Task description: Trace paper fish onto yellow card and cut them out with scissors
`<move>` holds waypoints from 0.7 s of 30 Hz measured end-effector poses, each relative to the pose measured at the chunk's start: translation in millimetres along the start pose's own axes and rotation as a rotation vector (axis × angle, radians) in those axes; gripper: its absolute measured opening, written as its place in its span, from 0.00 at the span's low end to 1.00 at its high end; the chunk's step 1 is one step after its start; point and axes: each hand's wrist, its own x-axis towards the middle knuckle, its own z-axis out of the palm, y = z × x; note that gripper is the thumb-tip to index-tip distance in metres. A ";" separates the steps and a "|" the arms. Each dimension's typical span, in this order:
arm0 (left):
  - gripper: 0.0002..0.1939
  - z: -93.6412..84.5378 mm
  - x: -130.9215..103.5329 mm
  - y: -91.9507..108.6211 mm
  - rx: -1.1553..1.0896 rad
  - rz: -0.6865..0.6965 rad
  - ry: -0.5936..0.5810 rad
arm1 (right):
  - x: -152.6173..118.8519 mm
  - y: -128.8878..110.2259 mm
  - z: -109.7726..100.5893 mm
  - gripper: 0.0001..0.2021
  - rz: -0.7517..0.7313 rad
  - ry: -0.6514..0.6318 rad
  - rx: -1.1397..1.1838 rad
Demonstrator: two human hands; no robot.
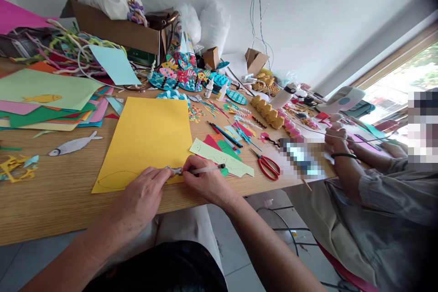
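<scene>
A yellow sheet of paper (150,137) lies at the table's front edge, with a pencil-thin fish outline (116,179) drawn on its lower left corner. My left hand (145,187) presses a small grey paper cutout (176,170) down on the sheet's lower edge; most of the cutout is hidden under the fingers. In my right hand (205,182) is a pen (207,170) with a pale barrel and dark end, its tip hidden by the fingers beside the cutout. Right of the sheet lies a pale green paper strip (222,157) with drawn fish shapes.
Red-handled scissors (268,166) lie to the right. A grey paper fish (75,143) and stacked coloured paper (44,91) are on the left. Glue bottles (208,87), pens (226,136) and craft pieces crowd the back. Another person's hands (337,134) work at right.
</scene>
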 end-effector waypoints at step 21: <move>0.21 -4.3 1.7 -4.9 -0.006 -0.021 -0.030 | -3.5 6.9 4.5 0.05 -0.011 0.063 0.103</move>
